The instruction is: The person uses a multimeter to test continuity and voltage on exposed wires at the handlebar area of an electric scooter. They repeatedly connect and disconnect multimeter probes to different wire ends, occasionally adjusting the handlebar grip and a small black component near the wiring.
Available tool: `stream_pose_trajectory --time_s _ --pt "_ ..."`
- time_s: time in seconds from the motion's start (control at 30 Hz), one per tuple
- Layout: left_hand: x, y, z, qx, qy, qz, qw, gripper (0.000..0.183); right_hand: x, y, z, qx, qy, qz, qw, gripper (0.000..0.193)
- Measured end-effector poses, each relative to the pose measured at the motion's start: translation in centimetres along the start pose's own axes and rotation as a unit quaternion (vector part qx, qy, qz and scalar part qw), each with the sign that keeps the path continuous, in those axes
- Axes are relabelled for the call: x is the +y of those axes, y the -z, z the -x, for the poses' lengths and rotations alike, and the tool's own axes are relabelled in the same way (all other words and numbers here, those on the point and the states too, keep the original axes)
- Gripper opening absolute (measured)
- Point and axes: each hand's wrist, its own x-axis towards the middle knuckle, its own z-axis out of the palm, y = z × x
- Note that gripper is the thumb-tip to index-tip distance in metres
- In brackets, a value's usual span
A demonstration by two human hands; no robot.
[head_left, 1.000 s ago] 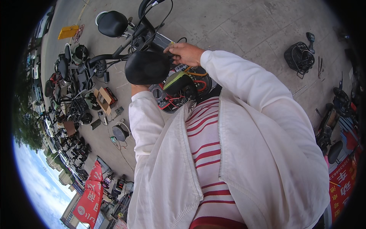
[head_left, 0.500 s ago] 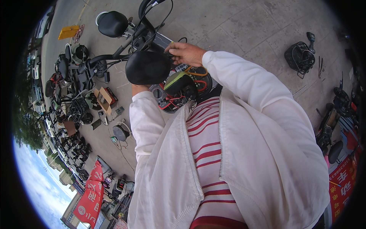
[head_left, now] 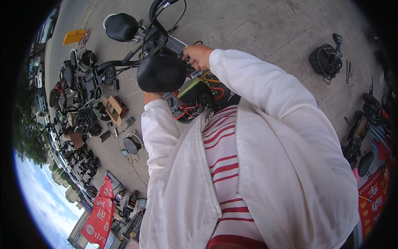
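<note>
An electric bike or scooter stands before me, its curved black handlebar (head_left: 112, 62) strung with cables. A black rounded shell (head_left: 161, 74), like the back of a mirror, juts out nearest me and covers most of my left hand (head_left: 151, 96); those fingers are hidden. Just right of the shell, my right hand (head_left: 197, 57) is at the bike's front, fingers curled in a closed grip; what they hold is hidden. Beneath my hands lie a yellow-green and black object (head_left: 194, 90), red wires (head_left: 191, 111) and an orange loop (head_left: 205, 74).
A second black shell (head_left: 121, 27) sits at the handlebar's far side. Left on the pavement are an open cardboard box (head_left: 112, 108), a round black part (head_left: 132, 144) and several parked bikes (head_left: 81, 108). A black basket (head_left: 326, 63) with a power tool (head_left: 338, 43) stands at the right.
My right hand has shifted slightly, its wrist and sleeve moving left, and its fingers are more curled. The left hand and the bike look almost unchanged.
</note>
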Motion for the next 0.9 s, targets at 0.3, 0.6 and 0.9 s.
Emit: stream_pose_trajectory --time_s 0.3,0.6,0.9 --pt "0.0 0.3 -0.3 -0.001 -0.005 0.006 1.0 0.043 2.2 2.2 1.3 -0.237 0.156 -0.002 0.959 0.028" --pt "-0.2 0.5 -0.3 0.0 -0.004 0.007 1.0 0.044 3.5 3.2 -0.1 -0.23 0.221 0.033 0.947 0.031" --pt "-0.4 0.6 -0.5 0.001 -0.005 0.002 1.0 0.045 3.2 2.3 0.6 -0.153 0.222 0.066 0.961 0.036"
